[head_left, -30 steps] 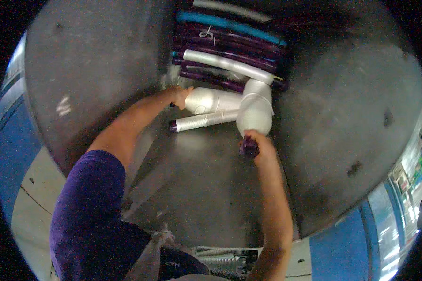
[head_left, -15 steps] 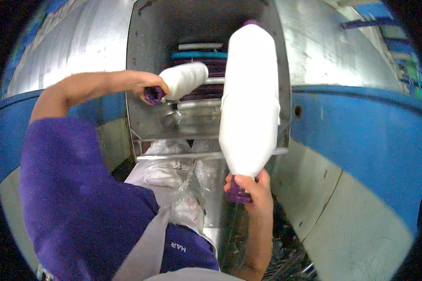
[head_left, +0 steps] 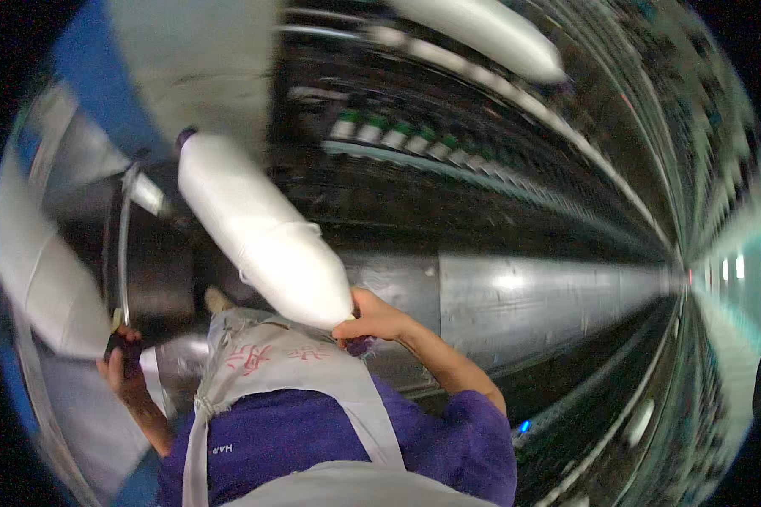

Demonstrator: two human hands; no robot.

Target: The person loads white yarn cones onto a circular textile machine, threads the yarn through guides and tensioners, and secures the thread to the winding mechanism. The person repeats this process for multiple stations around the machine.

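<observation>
The view now swings onto the machine (head_left: 406, 156), left fingers (head_left: 112, 369) closed round the left bobbin (head_left: 46, 275) at far left, right fingers (head_left: 351, 327) round the right bobbin (head_left: 266, 232) before the apron (head_left: 271, 359), leaving neither free

A: Right hand (head_left: 370, 316)?
B: In front of the torso (head_left: 287, 431), near its middle. Closed, curled in a firm grip.
A: Right forearm (head_left: 441, 362)?
B: Slants from the right side up and leftward to the hand. Right elbow (head_left: 490, 399) bent, out to the person's right.
A: And the left hand (head_left: 123, 372)?
B: Out to the person's left, well apart from the right. Also closed in a grip; shaded and slightly blurred, finger detail hard to read.
A: Left forearm (head_left: 150, 425)?
B: Short visible stretch, rising leftward from beside the torso. Left elbow hidden.
</observation>
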